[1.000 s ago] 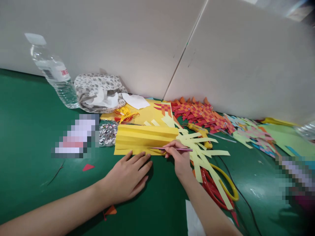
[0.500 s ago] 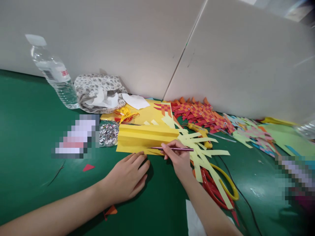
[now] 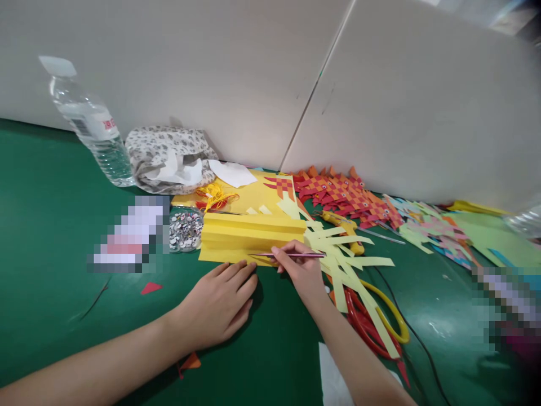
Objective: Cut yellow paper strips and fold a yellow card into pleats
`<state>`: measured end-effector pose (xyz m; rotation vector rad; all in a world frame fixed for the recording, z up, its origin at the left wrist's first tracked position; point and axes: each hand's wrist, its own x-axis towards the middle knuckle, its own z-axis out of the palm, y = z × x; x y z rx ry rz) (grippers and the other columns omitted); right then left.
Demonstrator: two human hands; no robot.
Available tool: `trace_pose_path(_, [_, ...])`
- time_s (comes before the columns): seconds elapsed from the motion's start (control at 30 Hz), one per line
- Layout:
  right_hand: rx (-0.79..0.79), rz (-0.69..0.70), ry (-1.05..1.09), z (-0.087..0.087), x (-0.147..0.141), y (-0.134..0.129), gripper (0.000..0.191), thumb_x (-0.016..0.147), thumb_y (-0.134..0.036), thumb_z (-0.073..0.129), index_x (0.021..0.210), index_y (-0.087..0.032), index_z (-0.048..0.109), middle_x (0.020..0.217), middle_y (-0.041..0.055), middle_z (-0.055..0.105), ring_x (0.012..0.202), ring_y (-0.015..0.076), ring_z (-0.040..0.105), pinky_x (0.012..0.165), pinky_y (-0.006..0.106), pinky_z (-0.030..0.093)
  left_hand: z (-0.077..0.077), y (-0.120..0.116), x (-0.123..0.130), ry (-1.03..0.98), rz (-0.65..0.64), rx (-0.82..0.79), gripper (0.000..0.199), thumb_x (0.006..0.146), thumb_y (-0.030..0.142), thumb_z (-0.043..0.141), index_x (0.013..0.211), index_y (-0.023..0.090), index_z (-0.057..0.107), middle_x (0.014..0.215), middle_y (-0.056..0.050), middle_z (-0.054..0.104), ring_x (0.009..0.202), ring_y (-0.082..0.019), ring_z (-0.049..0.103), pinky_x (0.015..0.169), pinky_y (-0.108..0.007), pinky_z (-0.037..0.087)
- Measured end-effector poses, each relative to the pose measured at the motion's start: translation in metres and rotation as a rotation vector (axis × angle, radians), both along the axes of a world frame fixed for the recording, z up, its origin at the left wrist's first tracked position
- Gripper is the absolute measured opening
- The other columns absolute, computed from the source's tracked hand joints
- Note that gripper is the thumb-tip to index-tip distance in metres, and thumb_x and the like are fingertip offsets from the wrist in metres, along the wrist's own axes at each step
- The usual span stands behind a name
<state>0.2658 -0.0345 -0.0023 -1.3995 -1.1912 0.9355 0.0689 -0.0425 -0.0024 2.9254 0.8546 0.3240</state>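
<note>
A creased yellow sheet (image 3: 236,239) lies on the green table, its folds running left to right. My left hand (image 3: 222,301) rests palm down, fingertips at the sheet's lower edge, fingers spread and holding nothing. Between the thumb and fingers of my right hand (image 3: 298,268) is a thin purple pen-like tool (image 3: 302,255), held nearly flat over the lower right of the sheet with its pointed tip to the left. Pale yellow paper strips (image 3: 338,259) fan out just right of my right hand. A bag of googly eyes (image 3: 186,230) sits at the sheet's left.
Behind are a water bottle (image 3: 95,132), a patterned cloth pouch (image 3: 169,152) and a pile of red-orange woven paper fish (image 3: 346,194). A yellow glue gun (image 3: 344,225), red-handled scissors (image 3: 366,327) and a black cord (image 3: 416,341) lie at the right.
My right hand has shifted slightly left with the purple tool, whose tip is now a little further left over the sheet. My left hand stays in nearly the same place.
</note>
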Motion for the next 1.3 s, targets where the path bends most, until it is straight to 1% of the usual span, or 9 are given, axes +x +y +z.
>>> trace_pose_path(0.13, [-0.003,-0.004,-0.009,-0.001,0.001,0.000,0.026,0.074,-0.037,0.071,0.064,-0.017,0.058,0.059,0.0001,0.064,0.044,0.0093,0.052,0.045,0.021,0.040,0.001,0.001,0.000,-0.011,-0.001,0.003,0.034,0.093,0.028,0.034,0.118,0.014,0.052,0.132,-0.012,0.053,0.121,-0.029,0.048,0.100,-0.044,0.041])
trace_pose_path(0.33, [0.011,-0.045,0.005,0.001,0.001,0.000,0.025,0.072,-0.036,0.070,0.061,-0.018,0.057,0.055,-0.0005,0.063,0.043,0.0101,0.051,0.045,0.023,0.041,-0.001,0.001,-0.001,-0.013,-0.003,-0.010,0.034,0.093,0.027,0.035,0.120,0.014,0.052,0.134,-0.013,0.051,0.128,-0.030,0.042,0.101,-0.044,0.041])
trace_pose_path(0.47, [0.020,-0.079,0.032,0.003,0.001,-0.001,0.025,0.071,-0.034,0.071,0.059,-0.019,0.056,0.052,-0.0019,0.061,0.043,0.0103,0.051,0.046,0.023,0.042,-0.002,0.000,-0.001,-0.015,-0.001,-0.004,0.033,0.092,0.026,0.037,0.119,0.014,0.052,0.135,-0.013,0.050,0.127,-0.030,0.043,0.101,-0.044,0.042])
trace_pose_path(0.63, [0.033,-0.111,0.067,0.002,0.003,0.000,0.025,0.069,-0.032,0.071,0.057,-0.019,0.055,0.048,-0.0031,0.057,0.041,0.0103,0.051,0.044,0.022,0.040,0.000,0.000,0.000,-0.029,0.003,0.004,0.032,0.092,0.026,0.039,0.119,0.015,0.052,0.134,-0.012,0.051,0.126,-0.030,0.044,0.100,-0.043,0.044])
trace_pose_path(0.9, [0.037,-0.154,0.122,0.000,0.007,0.001,0.023,0.067,-0.026,0.070,0.054,-0.018,0.054,0.046,-0.0033,0.058,0.040,0.0085,0.050,0.045,0.021,0.039,0.000,0.000,0.000,-0.014,0.004,-0.004,0.032,0.092,0.026,0.037,0.118,0.015,0.053,0.135,-0.012,0.051,0.126,-0.030,0.044,0.099,-0.043,0.044])
trace_pose_path(1.1, [0.055,-0.226,0.154,-0.002,0.010,0.003,0.023,0.064,-0.024,0.069,0.050,-0.018,0.052,0.042,-0.0036,0.055,0.036,0.0090,0.048,0.041,0.021,0.037,-0.001,0.000,-0.001,-0.025,0.003,0.003,0.032,0.092,0.026,0.037,0.118,0.015,0.053,0.135,-0.012,0.051,0.126,-0.030,0.044,0.099,-0.043,0.044])
trace_pose_path(1.3, [0.071,-0.285,0.152,-0.001,0.011,0.002,0.021,0.065,-0.022,0.066,0.050,-0.019,0.052,0.041,-0.0046,0.053,0.037,0.0089,0.047,0.041,0.021,0.036,-0.001,0.000,-0.001,-0.040,0.003,0.008,0.032,0.092,0.026,0.039,0.118,0.016,0.053,0.134,-0.012,0.052,0.126,-0.029,0.045,0.099,-0.043,0.044])
